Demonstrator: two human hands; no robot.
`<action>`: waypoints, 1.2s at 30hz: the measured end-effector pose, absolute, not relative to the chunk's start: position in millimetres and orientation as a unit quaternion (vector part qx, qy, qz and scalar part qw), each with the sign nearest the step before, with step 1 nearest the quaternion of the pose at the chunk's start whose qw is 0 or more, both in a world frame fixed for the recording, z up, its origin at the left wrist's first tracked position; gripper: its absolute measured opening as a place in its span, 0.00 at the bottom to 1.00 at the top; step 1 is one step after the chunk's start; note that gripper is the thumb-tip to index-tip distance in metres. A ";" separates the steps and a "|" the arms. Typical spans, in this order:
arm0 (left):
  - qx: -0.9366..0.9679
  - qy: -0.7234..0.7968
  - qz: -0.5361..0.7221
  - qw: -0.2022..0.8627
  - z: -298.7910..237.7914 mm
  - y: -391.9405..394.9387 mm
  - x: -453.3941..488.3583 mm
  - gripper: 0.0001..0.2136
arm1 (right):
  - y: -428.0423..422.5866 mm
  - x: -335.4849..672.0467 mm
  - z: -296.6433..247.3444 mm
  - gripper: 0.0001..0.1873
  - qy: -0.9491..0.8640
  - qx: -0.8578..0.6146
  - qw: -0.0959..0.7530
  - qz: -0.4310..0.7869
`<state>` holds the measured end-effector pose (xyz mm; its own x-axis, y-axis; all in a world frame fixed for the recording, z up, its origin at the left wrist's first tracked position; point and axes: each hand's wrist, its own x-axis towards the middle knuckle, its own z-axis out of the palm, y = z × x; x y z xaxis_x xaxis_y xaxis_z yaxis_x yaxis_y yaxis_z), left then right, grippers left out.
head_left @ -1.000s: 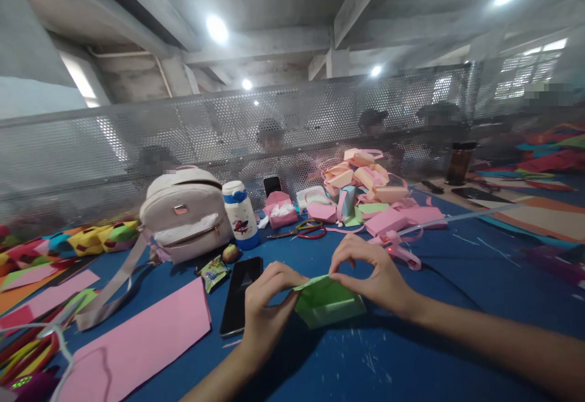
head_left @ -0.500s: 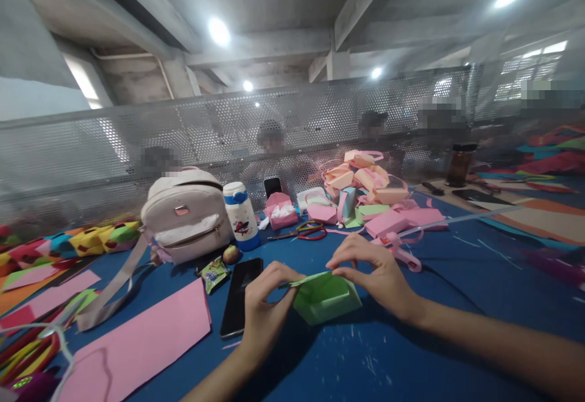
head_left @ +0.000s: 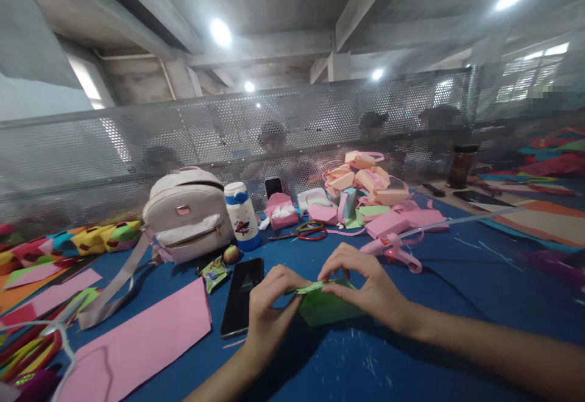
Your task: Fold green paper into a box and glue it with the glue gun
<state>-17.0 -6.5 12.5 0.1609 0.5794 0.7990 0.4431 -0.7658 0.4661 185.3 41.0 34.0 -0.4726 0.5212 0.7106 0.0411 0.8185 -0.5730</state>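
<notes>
Left hand (head_left: pixel 264 306), thumb and fingers pinching left end of one light-green folded-paper piece (head_left: pixel 326 313), over blue tabletop (head_left: pixel 338 368). Right hand (head_left: pixel 375 286), thumb and forefinger pinched on its top edge. One flat black smartphone (head_left: pixel 241 295) beside left hand; one pink plastic glue gun (head_left: pixel 393 251) beyond right. Farther: one white-and-blue cylindrical bottle (head_left: pixel 241 216), one cream backpack (head_left: pixel 187 216).

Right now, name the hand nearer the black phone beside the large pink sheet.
Left. The left hand is just right of the black phone; the right hand is farther right, past the left hand, at the green paper.
</notes>
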 end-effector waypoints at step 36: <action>0.619 0.462 0.562 0.294 3.3 -3.9 -11.7 0.21 | 39.6 180.6 29.5 0.07 -0.814 -0.137 0.513 0.235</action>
<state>-11.7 -3.9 3.3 -0.0599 0.9034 0.4245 0.2420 -0.3994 0.8842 180.6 39.6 29.5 -0.4365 0.4643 0.7706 -0.0172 0.8521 -0.5231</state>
